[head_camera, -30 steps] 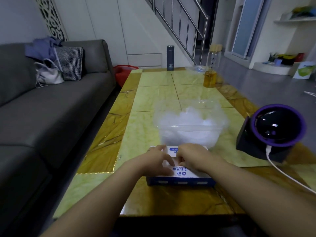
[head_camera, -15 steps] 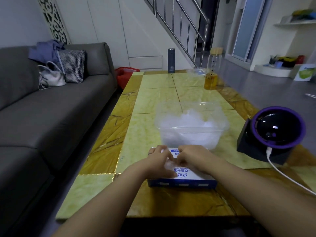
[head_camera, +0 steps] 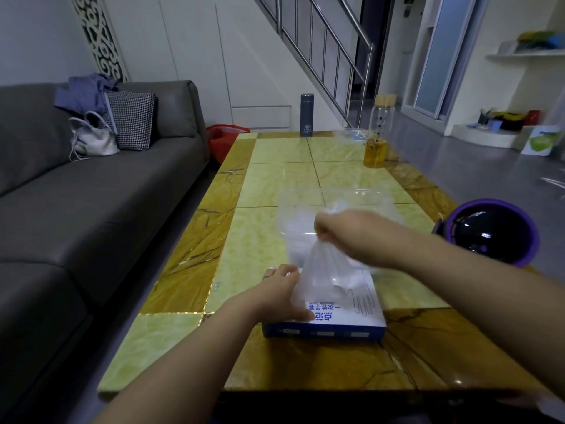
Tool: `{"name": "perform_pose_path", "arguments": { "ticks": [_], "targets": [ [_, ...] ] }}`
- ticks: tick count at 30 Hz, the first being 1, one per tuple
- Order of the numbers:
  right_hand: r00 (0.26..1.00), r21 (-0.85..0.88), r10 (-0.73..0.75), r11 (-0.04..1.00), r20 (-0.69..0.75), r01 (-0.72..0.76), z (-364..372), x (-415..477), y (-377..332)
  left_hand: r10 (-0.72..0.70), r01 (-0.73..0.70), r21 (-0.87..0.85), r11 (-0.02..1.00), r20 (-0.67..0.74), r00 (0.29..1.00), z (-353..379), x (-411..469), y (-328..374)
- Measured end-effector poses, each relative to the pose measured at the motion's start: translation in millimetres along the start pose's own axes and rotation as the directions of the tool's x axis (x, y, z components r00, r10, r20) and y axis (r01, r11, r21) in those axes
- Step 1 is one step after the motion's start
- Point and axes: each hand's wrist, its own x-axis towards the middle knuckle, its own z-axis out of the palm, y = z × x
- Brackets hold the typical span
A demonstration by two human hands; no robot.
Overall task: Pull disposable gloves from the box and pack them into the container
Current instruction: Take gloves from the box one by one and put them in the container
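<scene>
A blue-and-white glove box lies flat on the table near me. My left hand rests on the box's left side and holds it down. My right hand is raised above the box and pinches a thin clear disposable glove, which stretches down to the box opening. Just behind the box stands a clear plastic container with several crumpled clear gloves inside; my right hand hovers over its near rim.
A purple-rimmed black round device sits at the right of the table. At the far end stand a dark flask and a glass bottle of yellow liquid. A grey sofa runs along the left.
My right hand has lifted from the box toward the container, drawing a clear glove up out of the box. My left hand has stayed on the box.
</scene>
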Motion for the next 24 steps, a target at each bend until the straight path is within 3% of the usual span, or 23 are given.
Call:
{"name": "perform_pose_path", "arguments": {
  "ticks": [3,6,8,10,12,16,19,21,24],
  "targets": [
    [0.979,0.088,-0.007,0.996,-0.205,0.025,-36.9,0.0,8.3,-0.008,0.008,-0.07,0.998,-0.009,1.0,-7.4,-2.4,4.5],
    [0.98,0.139,-0.012,0.989,-0.2,0.04,-52.3,-9.3,17.9,0.102,-0.08,-0.426,0.901,0.029,0.994,-33.3,-14.9,7.0],
    [0.981,0.164,0.005,0.986,-0.193,0.027,-52.1,-15.0,24.7,0.288,-0.16,-0.724,0.671,0.055,0.956,-48.9,-25.3,2.2],
    [0.98,0.174,0.013,0.984,-0.201,0.022,-47.1,-19.3,30.1,0.331,-0.115,-0.933,0.342,0.005,0.944,-58.9,-35.9,1.0],
    [0.977,0.184,0.014,0.983,-0.213,0.026,-41.4,-21.9,33.1,0.321,-0.047,-0.996,0.08,-0.019,0.947,-64.0,-36.7,0.5],
    [0.978,0.161,-0.019,0.986,-0.209,0.053,-35.2,-25.0,31.5,0.311,0.033,-0.976,-0.213,-0.036,0.95,-70.5,-37.3,2.8],
    [0.973,0.124,-0.059,0.988,-0.225,0.088,-34.5,-26.8,29.6,0.235,0.063,-0.96,-0.271,-0.003,0.972,-73.4,-37.4,8.9],
    [0.967,0.109,-0.083,0.988,-0.241,0.112,-34.8,-28.2,27.6,0.101,0.085,-0.961,-0.265,0.06,0.993,-75.7,-34.0,15.6],
    [0.971,0.068,-0.116,0.989,-0.21,0.133,-30.4,-30.7,23.0,-0.091,0.066,-0.988,-0.137,0.079,0.993,-74.3,-27.2,26.5]
  ]
}}
